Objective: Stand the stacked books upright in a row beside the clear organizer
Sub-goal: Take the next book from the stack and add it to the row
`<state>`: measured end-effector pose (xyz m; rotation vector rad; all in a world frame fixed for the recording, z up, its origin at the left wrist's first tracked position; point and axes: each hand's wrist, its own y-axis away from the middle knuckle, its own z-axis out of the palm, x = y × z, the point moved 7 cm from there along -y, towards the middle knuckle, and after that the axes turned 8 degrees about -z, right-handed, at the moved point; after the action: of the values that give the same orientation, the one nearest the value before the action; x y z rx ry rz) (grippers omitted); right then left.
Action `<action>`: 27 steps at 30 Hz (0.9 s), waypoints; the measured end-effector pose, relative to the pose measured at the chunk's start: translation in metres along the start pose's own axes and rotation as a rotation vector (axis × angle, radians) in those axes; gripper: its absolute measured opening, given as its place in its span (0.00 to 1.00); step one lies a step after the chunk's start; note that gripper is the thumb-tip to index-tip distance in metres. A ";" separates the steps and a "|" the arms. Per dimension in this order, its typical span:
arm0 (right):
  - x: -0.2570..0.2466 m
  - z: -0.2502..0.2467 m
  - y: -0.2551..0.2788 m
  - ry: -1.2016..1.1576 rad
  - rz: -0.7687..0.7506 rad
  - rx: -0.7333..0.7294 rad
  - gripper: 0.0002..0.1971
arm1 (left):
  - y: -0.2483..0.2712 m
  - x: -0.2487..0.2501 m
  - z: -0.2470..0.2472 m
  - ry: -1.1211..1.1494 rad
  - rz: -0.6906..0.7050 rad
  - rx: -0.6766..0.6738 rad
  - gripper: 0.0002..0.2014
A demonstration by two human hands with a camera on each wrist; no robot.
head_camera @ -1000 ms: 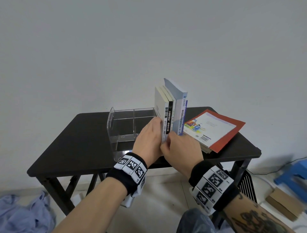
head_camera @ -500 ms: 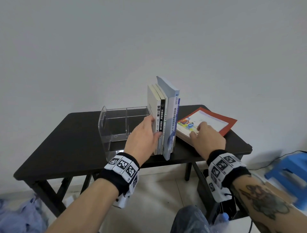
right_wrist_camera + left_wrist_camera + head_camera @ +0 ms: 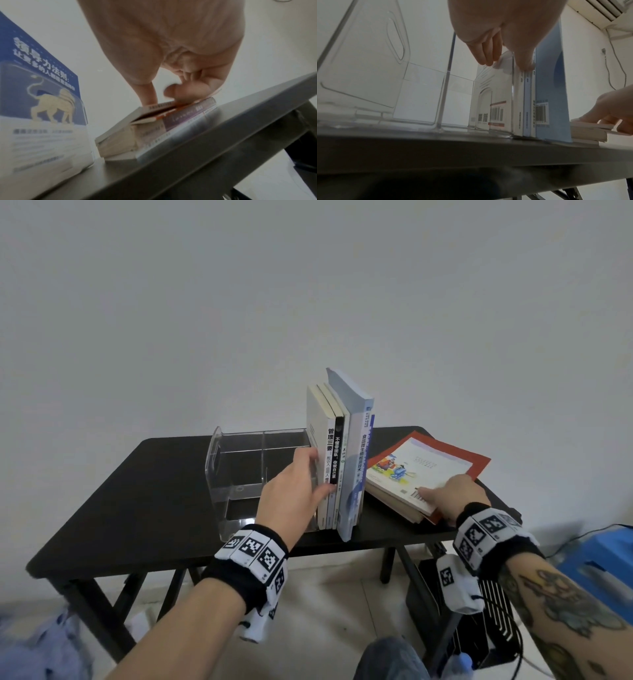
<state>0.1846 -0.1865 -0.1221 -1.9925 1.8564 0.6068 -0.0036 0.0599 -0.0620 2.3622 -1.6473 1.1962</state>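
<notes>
Several books stand upright in a row against the right wall of the clear organizer on the black table. My left hand steadies them: its straight fingers lie along the organizer wall and its thumb presses the spines. The tall blue book ends the row. To the right lies the flat stack. My right hand pinches the near edge of the top book, thumb on the cover, and its corner is lifted slightly off the stack.
A red cover shows under the top book. The wall stands close behind the table. A blue stool is at the right, a black ribbed unit sits under the table, and blue cloth lies on the floor at left.
My right hand left the upright books, crossed to the flat stack and now pinches the top book's near edge. My left hand stayed against the upright row.
</notes>
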 end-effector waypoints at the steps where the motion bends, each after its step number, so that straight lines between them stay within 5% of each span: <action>1: -0.001 -0.001 0.000 0.024 -0.009 -0.010 0.28 | 0.000 0.000 0.001 -0.005 0.000 -0.004 0.25; 5: 0.000 -0.007 0.001 0.038 0.022 -0.037 0.23 | 0.001 0.002 0.003 -0.018 0.046 -0.001 0.23; 12: -0.004 -0.003 0.015 -0.849 0.201 -0.278 0.09 | 0.001 0.007 0.002 -0.126 0.177 0.030 0.24; 15: -0.025 -0.014 0.028 -0.952 0.169 -0.351 0.10 | 0.001 0.007 0.003 -0.185 0.208 0.036 0.21; 19: -0.057 -0.048 0.037 -0.903 -0.093 -0.063 0.05 | 0.002 0.010 0.000 -0.245 0.223 0.050 0.17; 24: -0.105 -0.093 0.066 -0.846 -0.428 0.242 0.18 | 0.002 0.012 0.001 -0.264 0.210 0.047 0.15; 27: -0.132 -0.120 0.098 -0.835 -0.585 0.426 0.14 | 0.002 0.011 0.002 -0.278 0.192 0.038 0.15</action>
<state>0.0895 -0.1459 0.0523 -1.5242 0.7762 0.6467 -0.0022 0.0499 -0.0576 2.5391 -1.9905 0.9644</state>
